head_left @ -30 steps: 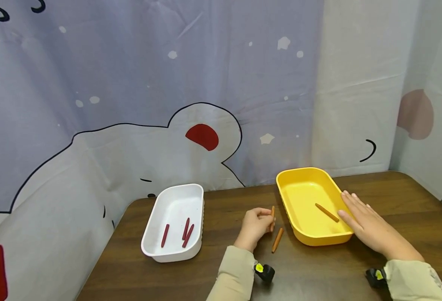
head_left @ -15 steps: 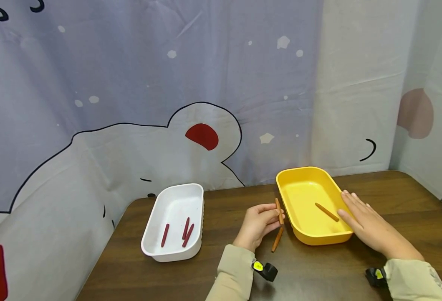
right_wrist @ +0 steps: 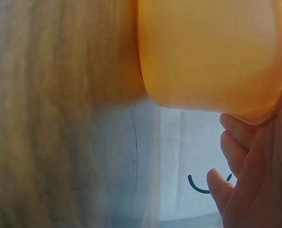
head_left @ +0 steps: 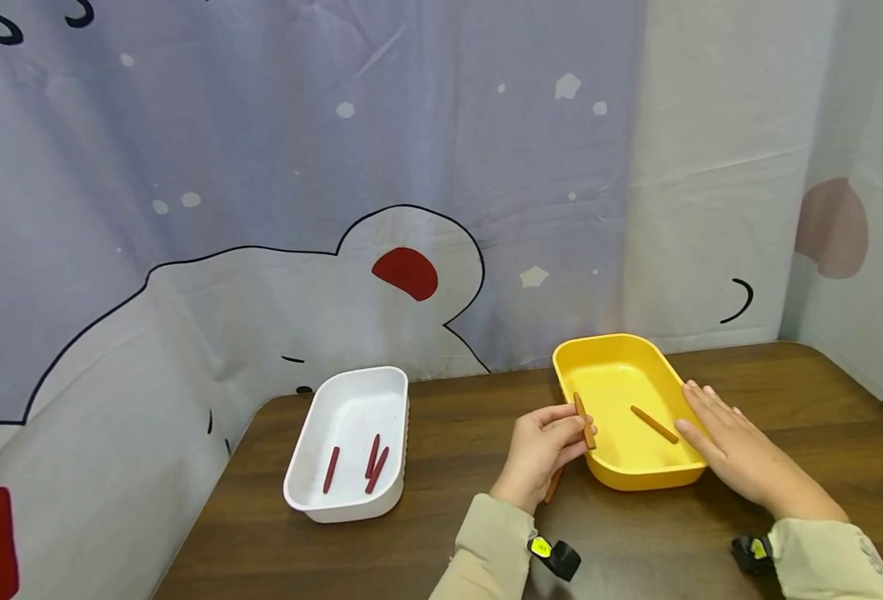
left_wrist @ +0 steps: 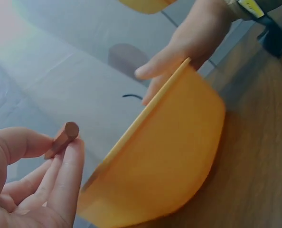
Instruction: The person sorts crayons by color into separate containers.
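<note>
My left hand [head_left: 540, 454] pinches an orange-brown crayon [head_left: 584, 421] between thumb and fingers, over the left rim of the yellow tray [head_left: 639, 480]. In the left wrist view the flat hexagonal end of this crayon [left_wrist: 72, 128] faces the camera, above the tray's edge. Another orange-brown crayon [head_left: 654, 423] lies inside the yellow tray. On the table a third orange-brown crayon [head_left: 554, 486] is mostly hidden behind my left hand. My right hand [head_left: 737, 454] rests on the tray's right rim with its fingers straight; in the right wrist view its fingers touch the tray's side.
To the left stands a white tray [head_left: 343, 514] with several dark red crayons, one crayon [head_left: 332, 469] apart from the others. The brown wooden table [head_left: 471, 400] ends at a printed curtain [head_left: 441, 125] behind both trays.
My left hand has lifted the crayon from near the table and carried it right to the yellow tray's left rim. It now covers most of the crayon on the table. The right hand stays put.
</note>
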The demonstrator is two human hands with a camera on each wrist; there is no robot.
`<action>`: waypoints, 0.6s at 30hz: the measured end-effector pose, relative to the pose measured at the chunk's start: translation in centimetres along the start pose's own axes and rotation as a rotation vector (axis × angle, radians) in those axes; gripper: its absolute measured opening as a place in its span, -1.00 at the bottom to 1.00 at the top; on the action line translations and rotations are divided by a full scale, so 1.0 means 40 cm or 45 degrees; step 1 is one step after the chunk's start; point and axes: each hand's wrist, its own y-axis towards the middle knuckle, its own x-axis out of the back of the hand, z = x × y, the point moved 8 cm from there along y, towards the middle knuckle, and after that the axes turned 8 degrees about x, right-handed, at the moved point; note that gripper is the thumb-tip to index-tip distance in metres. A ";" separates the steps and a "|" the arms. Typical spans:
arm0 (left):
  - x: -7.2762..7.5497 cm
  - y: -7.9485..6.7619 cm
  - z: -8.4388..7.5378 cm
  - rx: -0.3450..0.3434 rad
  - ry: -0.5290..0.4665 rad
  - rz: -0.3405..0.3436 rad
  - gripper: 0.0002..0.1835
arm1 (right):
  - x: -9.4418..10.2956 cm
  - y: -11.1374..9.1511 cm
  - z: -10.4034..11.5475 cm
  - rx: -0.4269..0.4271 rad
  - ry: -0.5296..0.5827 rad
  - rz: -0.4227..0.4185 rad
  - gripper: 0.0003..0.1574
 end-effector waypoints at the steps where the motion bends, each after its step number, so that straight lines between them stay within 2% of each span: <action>1: -0.010 -0.001 0.000 -0.006 -0.005 -0.001 -0.74 | -0.001 -0.001 -0.001 -0.001 0.001 0.000 -0.16; 7: -0.061 0.006 -0.003 -0.037 -0.040 -0.032 -0.82 | -0.004 -0.001 -0.001 -0.004 -0.002 -0.004 -0.16; 11: -0.090 0.022 0.000 -0.014 -0.061 -0.046 -0.82 | 0.001 0.000 -0.003 -0.010 -0.005 -0.008 -0.15; 18: -0.111 0.047 0.012 0.026 -0.017 -0.104 -0.86 | -0.001 0.002 0.001 -0.010 -0.012 -0.015 -0.16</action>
